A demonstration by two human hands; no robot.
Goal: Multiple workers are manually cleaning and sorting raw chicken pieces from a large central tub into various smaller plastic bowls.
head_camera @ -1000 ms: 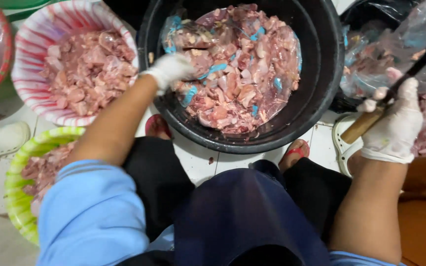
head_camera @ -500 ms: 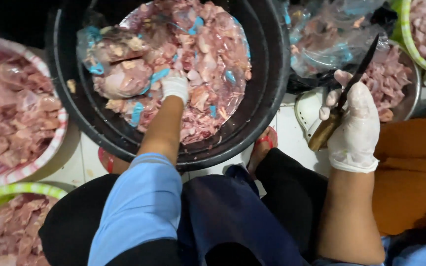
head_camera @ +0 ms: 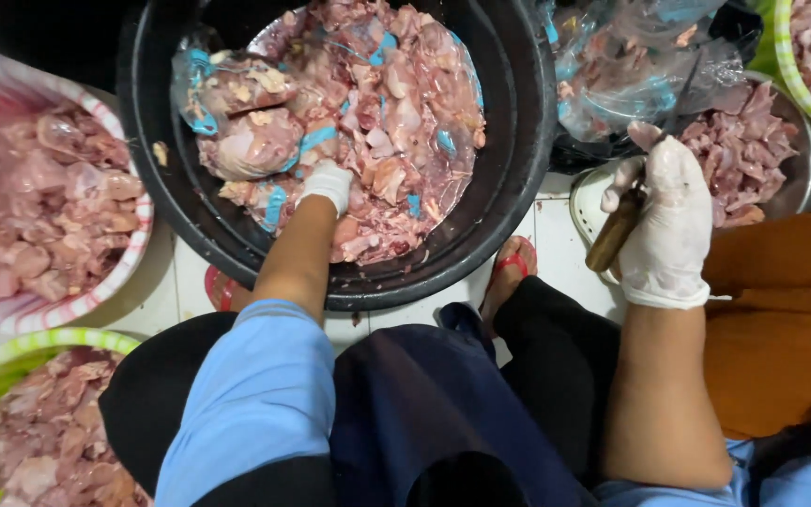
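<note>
Gloved left hand (head_camera: pixel 328 185) sunk in raw meat (head_camera: pixel 368 122) at 6 o'clock of the black tub (head_camera: pixel 518 141), fingers hidden, grip unclear. Right hand (head_camera: pixel 668 225), at 3 o'clock beside the tub, fist wrapped round a knife handle (head_camera: pixel 612 235).

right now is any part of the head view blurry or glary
Head view: the red-and-white basket at the left edge is motion-smeared; wet glare shines on the meat in the black tub and on the plastic bags; the left hand and right hand stay fairly sharp.
</note>
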